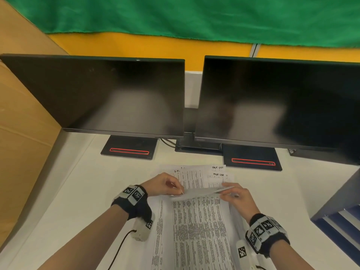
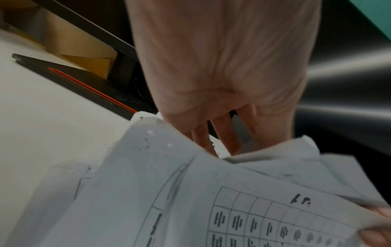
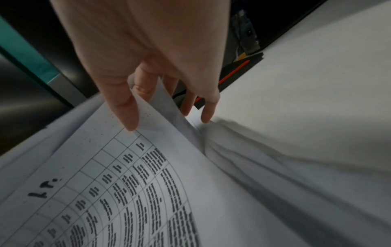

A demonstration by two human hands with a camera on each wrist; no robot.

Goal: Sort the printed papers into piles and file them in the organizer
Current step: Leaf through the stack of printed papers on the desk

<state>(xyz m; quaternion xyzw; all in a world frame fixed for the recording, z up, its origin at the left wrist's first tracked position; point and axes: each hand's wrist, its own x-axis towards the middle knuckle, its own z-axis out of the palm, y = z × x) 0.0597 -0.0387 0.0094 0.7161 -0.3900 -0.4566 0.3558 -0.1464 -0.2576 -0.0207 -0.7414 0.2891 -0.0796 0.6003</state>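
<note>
Early going, I judge: my left hand (image 1: 164,184) and right hand (image 1: 236,196) pinch the top sheet (image 1: 200,191) at lower centre; papers (image 1: 196,228) unsorted on the tabletop (image 1: 81,184), organizer (image 1: 339,215) at lower right unfilled.

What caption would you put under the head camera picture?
Both hands, left hand and right hand, pinch the far edge of the top printed sheet, peeling it off the paper stack before two dark monitors.

Printed table sheet (image 1: 196,217) atop loose paper stack (image 1: 218,173) on desk, far edge lifted, curled.
</note>
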